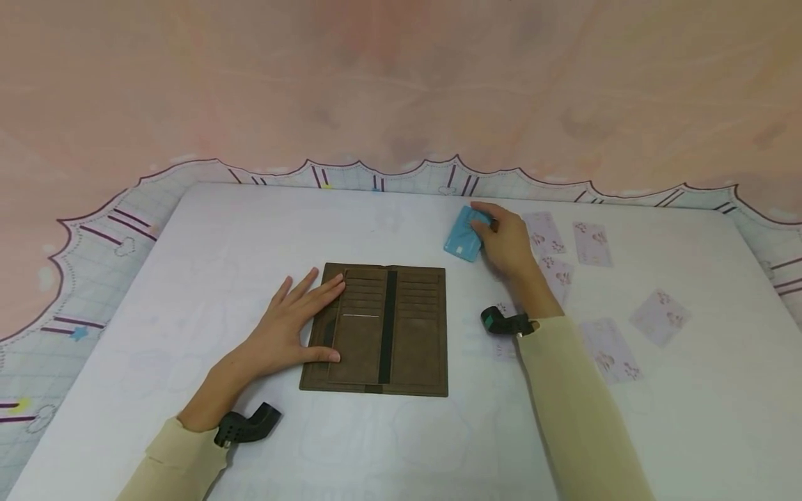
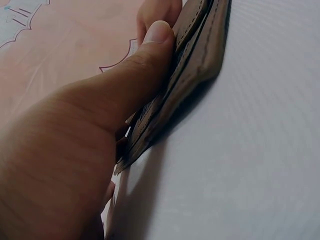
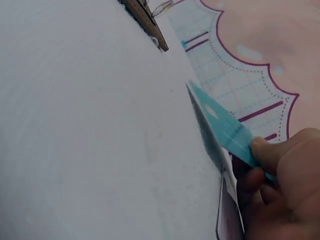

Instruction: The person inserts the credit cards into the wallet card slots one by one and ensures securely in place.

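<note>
Flat brown leather-look wallet (image 1: 416,351) lies open mid-frame on the white tabletop (image 1: 376,445), prob. so slots (image 1: 418,289) on both halves face up. L hand (image 1: 291,334), fingers spread wide, rests on its left edge, prob. to steady it. R hand (image 1: 510,243), upper right of ctr, pinches a light-blue rectangular plastic-looking card (image 1: 462,238) by one end, leaving the other end free. Pale rectangular cards w/ pinkish prints (image 1: 592,243) lie scattered at frame right, apart from wallet.

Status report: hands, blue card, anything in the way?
Right hand pinches blue card. Left hand spread on left side of open wallet. Pale patterned cards off right, none between.
</note>
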`<action>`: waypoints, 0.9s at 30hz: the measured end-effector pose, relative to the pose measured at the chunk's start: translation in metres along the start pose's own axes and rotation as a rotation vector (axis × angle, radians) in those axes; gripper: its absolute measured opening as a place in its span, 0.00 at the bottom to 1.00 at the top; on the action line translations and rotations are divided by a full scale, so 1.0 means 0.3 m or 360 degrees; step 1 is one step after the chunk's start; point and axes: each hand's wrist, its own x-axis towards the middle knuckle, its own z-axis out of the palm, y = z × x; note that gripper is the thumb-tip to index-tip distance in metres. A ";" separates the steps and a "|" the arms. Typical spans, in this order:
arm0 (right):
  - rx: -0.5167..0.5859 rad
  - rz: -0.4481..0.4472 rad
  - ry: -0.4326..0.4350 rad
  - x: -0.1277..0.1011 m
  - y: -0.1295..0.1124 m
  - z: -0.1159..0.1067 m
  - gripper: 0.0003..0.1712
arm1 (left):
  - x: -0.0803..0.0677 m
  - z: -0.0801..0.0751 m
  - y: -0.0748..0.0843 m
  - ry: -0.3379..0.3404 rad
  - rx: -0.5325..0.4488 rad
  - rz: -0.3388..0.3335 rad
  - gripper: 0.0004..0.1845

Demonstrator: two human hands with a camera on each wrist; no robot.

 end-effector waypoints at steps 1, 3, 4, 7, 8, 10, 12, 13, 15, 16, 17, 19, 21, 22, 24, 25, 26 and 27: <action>0.0032 0.0019 0.0005 -0.001 0.000 -0.003 0.22 | 0.000 0.001 -0.001 0.0003 0.0000 0.0004 0.57; 0.0098 0.0050 0.0004 -0.004 0.000 -0.008 0.21 | 0.000 0.001 -0.004 0.0012 -0.0004 0.0015 0.57; 0.0124 0.0055 -0.0002 -0.006 -0.002 -0.011 0.22 | -0.001 0.002 -0.005 0.0017 -0.0006 0.0020 0.57; 0.0175 0.0031 -0.0028 -0.010 -0.013 -0.017 0.22 | -0.003 0.003 -0.010 0.0032 -0.0012 0.0034 0.58; 0.0179 0.0017 -0.0034 -0.011 -0.018 -0.018 0.22 | -0.004 0.004 -0.011 0.0035 -0.0014 0.0037 0.58; 0.0182 -0.0011 -0.0043 -0.013 -0.031 -0.019 0.22 | -0.005 0.004 -0.013 0.0040 -0.0017 0.0042 0.59; 0.0201 -0.0026 -0.0047 -0.015 -0.045 -0.020 0.22 | -0.006 0.005 -0.014 0.0043 -0.0017 0.0043 0.60; 0.0220 -0.0023 -0.0049 -0.017 -0.052 -0.019 0.22 | -0.006 0.005 -0.014 0.0044 -0.0022 0.0042 0.60; 0.0249 -0.0006 -0.0052 -0.021 -0.065 -0.017 0.21 | -0.006 0.005 -0.014 0.0043 -0.0027 0.0041 0.60; 0.0264 0.0001 -0.0059 -0.024 -0.070 -0.015 0.21 | -0.006 0.005 -0.013 0.0043 -0.0030 0.0040 0.60; 0.0274 0.0006 -0.0064 -0.026 -0.075 -0.011 0.21 | -0.006 0.005 -0.012 0.0041 -0.0032 0.0040 0.60; 0.0305 0.0019 -0.0080 -0.032 -0.083 -0.001 0.20 | -0.006 0.004 -0.010 0.0033 -0.0036 0.0043 0.60; 0.0317 0.0008 -0.0096 -0.037 -0.089 0.009 0.20 | -0.006 0.003 -0.006 0.0021 -0.0039 0.0048 0.61; 0.0333 0.0001 -0.0103 -0.039 -0.090 0.014 0.20 | -0.006 0.003 -0.004 0.0012 -0.0043 0.0054 0.62; 0.0368 -0.0007 -0.0117 -0.042 -0.093 0.026 0.20 | -0.005 0.003 0.000 -0.0010 -0.0057 0.0069 0.63; 0.0382 -0.0010 -0.0124 -0.044 -0.094 0.030 0.20 | -0.005 0.003 0.002 -0.0020 -0.0068 0.0077 0.64; 0.0401 -0.0010 -0.0135 -0.045 -0.096 0.034 0.20 | -0.004 0.004 0.002 -0.0029 -0.0077 0.0089 0.64; 0.0421 -0.0009 -0.0145 -0.045 -0.096 0.038 0.19 | -0.004 0.004 0.003 -0.0039 -0.0091 0.0101 0.64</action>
